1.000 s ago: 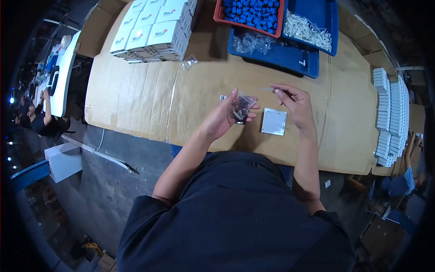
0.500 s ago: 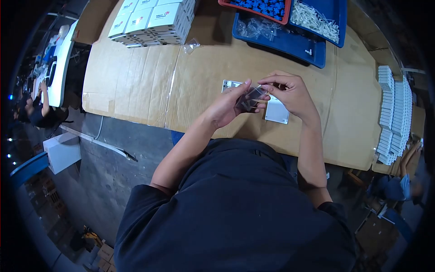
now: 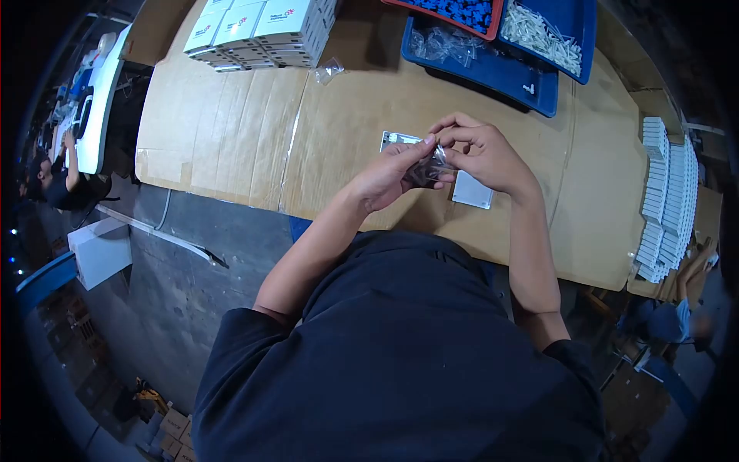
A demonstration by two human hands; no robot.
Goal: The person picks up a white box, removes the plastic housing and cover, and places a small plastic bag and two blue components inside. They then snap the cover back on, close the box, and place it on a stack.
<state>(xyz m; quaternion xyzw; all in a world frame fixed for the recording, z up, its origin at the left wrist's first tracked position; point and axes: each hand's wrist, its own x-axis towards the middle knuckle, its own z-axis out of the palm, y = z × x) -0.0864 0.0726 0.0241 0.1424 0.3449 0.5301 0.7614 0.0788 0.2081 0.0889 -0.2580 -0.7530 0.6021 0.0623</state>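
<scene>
A small clear plastic bag [image 3: 428, 168] is held between my two hands above the table's near edge. My left hand [image 3: 394, 171] is closed round the lower part of the bag, thumb on top. The fingers of my right hand [image 3: 483, 156] pinch the bag's upper right edge. What the bag contains, if anything, I cannot make out. Under the hands, a white plastic piece [image 3: 473, 191] lies on the cardboard, and another white open housing [image 3: 392, 138] shows partly behind my left thumb.
Stacked white boxes [image 3: 262, 35] stand at the back left, beside a loose clear bag [image 3: 329, 71]. Blue trays [image 3: 493, 86] and a red tray [image 3: 493, 31] hold small parts and bags. Rows of white pieces [image 3: 667, 200] line the right edge. Other people [image 3: 58, 181] work at both sides.
The bag has crumpled between my fingers, and my right hand has moved slightly left, closer to my left thumb. The view has shifted a little.
</scene>
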